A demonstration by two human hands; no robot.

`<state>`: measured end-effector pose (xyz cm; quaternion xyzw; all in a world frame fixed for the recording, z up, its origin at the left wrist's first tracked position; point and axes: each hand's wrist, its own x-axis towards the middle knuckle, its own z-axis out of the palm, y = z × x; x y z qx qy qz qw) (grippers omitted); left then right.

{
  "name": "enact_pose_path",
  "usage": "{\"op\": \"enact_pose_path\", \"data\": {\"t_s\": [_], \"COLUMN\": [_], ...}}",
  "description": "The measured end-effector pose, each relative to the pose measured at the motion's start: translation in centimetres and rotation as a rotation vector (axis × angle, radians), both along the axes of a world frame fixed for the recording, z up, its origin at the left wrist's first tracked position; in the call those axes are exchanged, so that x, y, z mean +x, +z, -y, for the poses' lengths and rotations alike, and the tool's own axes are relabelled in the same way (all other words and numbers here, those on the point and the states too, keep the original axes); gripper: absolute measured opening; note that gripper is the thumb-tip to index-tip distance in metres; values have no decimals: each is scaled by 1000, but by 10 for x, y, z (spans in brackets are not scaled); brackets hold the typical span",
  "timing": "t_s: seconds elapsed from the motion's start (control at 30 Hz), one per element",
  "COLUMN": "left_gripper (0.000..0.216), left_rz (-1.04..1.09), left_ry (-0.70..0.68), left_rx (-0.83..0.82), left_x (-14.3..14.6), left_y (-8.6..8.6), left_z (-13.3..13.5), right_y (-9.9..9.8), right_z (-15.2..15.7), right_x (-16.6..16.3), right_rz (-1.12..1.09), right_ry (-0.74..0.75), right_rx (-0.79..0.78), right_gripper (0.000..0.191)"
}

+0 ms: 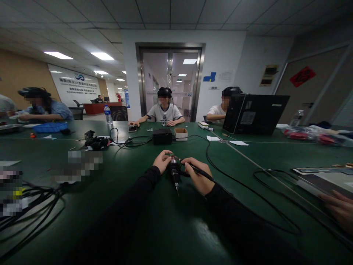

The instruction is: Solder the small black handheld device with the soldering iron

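Both my hands meet over the green table (165, 221) just ahead of me. My right hand (199, 176) is wrapped round a black electric screwdriver (174, 176), whose bit points toward me and whose black cable (234, 180) runs off to the right. My left hand (162, 161) is closed in a pinch at the top of the tool, on a small part I cannot make out. Both arms wear black sleeves.
A black power box (162, 136) and a small cardboard box (181, 133) sit beyond my hands. An open laptop (253, 114) stands at the right. Tangled cables (30, 198) lie at left. Three people sit across and at left; another person's hand (340, 208) rests at the right edge.
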<state>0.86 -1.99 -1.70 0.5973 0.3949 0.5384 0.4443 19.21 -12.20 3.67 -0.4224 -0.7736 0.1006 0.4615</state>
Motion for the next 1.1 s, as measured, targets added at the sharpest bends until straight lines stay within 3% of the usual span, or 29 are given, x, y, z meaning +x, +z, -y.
{"op": "enact_pose_path", "data": {"t_s": [1.1], "left_gripper": [24], "left_rz": [11], "left_ry": [-1], "left_rx": [3], "left_x": [0], "left_y": [-3], "left_z": [-2], "right_y": [1], "right_z": [2], "right_x": [-1], "right_rz": [-20], "right_ry": [-7], "right_rx": [4], "right_gripper": [22]}}
